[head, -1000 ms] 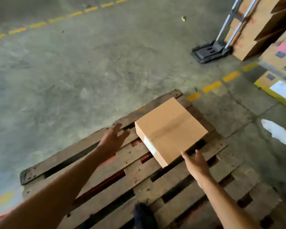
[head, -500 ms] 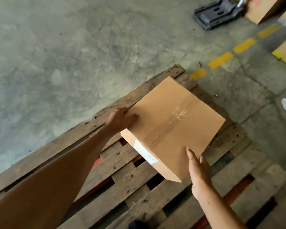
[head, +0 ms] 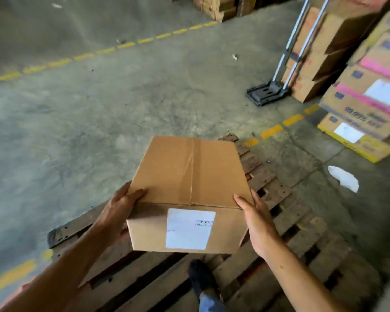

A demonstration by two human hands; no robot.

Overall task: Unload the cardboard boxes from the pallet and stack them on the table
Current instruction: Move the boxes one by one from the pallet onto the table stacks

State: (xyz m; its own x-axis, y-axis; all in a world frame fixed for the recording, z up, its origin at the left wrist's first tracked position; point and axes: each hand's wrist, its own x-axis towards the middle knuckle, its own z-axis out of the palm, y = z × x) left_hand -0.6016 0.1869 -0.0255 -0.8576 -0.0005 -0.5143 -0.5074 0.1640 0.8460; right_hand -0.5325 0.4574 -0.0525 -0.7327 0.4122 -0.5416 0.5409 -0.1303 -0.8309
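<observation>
A warehouse or goods-handling floor, to judge by bare, stained concrete floor [head: 99,122] marked with dashed yellow lines [head: 104,50]. Underfoot, a weathered wooden pallet [head: 302,233] of rough slats with gaps between them. At the right edge, printed cartons [head: 369,104] stacked several high, bearing white labels and pink stripes. Beside them, a metal hand truck [head: 268,93] leaning on a further stack of plain brown cartons [head: 324,41]. More stacked cardboard at the far top edge. Scraps of white paper [head: 343,177] loose on the ground. In hand, a sealed cardboard box [head: 189,172] with a barcode shipping label [head: 189,228].
</observation>
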